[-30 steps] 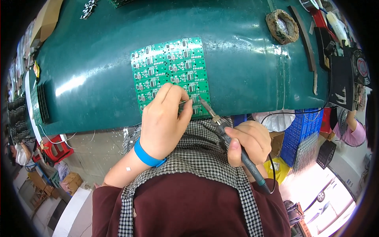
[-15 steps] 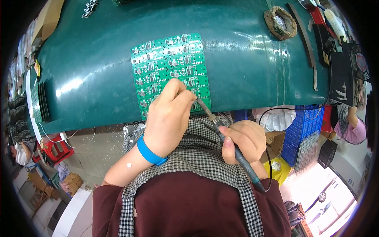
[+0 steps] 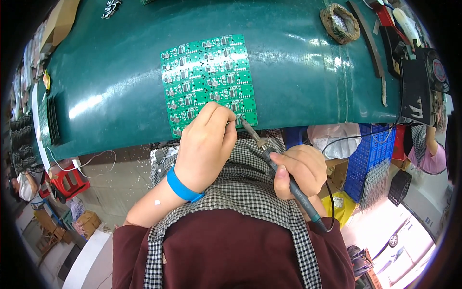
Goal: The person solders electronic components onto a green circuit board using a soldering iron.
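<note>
Step in hand looks like soldering. PCB panel [image 3: 207, 79] is laid on the worktop [image 3: 298, 91], 11 o'clock from view centre. Soldering iron [image 3: 302, 198] is gripped pen-style in the right hand [image 3: 302, 168], fingers clamped round the handle; tip is aimed at the panel's 4–5 o'clock corner, contact can't be confirmed. In the left hand [image 3: 207, 132], thumb and forefinger are pinched together, apparently on a thin wire [image 3: 228, 123]; too small to be sure.

For a good joint: pad and lead should be heated together, wire fed into the joint rather than onto the tip, iron lifted off cleanly. Neighbouring pads shouldn't be bridged; left fingertips are placed near the hot tip.

Pose: left forearm is brought in from 7 o'clock, wrist arched over the panel's 6 o'clock edge. Iron is slanted back toward 5 o'clock.
</note>
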Demonstrator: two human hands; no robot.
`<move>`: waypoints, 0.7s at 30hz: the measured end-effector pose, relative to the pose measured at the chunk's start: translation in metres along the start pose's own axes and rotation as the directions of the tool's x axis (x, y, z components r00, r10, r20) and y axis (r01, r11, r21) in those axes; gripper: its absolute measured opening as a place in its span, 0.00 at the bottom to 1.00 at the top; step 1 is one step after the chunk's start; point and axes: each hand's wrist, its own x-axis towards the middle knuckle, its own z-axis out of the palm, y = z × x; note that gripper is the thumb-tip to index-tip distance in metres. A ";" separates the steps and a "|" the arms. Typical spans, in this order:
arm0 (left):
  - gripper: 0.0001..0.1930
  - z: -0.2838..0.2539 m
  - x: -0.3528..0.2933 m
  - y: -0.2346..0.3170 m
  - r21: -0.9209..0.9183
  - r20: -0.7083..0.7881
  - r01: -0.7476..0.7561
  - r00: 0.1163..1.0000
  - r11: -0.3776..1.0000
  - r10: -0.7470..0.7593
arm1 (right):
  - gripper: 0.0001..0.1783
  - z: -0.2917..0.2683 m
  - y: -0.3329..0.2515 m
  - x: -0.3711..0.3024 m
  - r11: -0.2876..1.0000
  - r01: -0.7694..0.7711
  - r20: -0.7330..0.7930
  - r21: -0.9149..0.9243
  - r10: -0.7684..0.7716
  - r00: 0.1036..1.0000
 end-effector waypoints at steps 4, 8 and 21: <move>0.07 0.001 0.000 0.000 -0.019 0.004 -0.022 1.000 1.000 0.022 | 0.07 0.002 -0.001 -0.003 1.000 0.014 0.006 0.010 -0.014 1.000; 0.07 -0.003 0.000 -0.001 -0.063 0.044 -0.039 0.998 0.997 0.042 | 0.07 -0.001 -0.006 -0.004 1.000 0.002 0.011 0.019 -0.002 1.000; 0.04 -0.097 -0.028 -0.084 -0.099 -0.415 0.366 0.830 0.925 -0.373 | 0.06 0.009 0.005 0.014 0.998 -0.060 -0.044 -0.016 0.060 0.997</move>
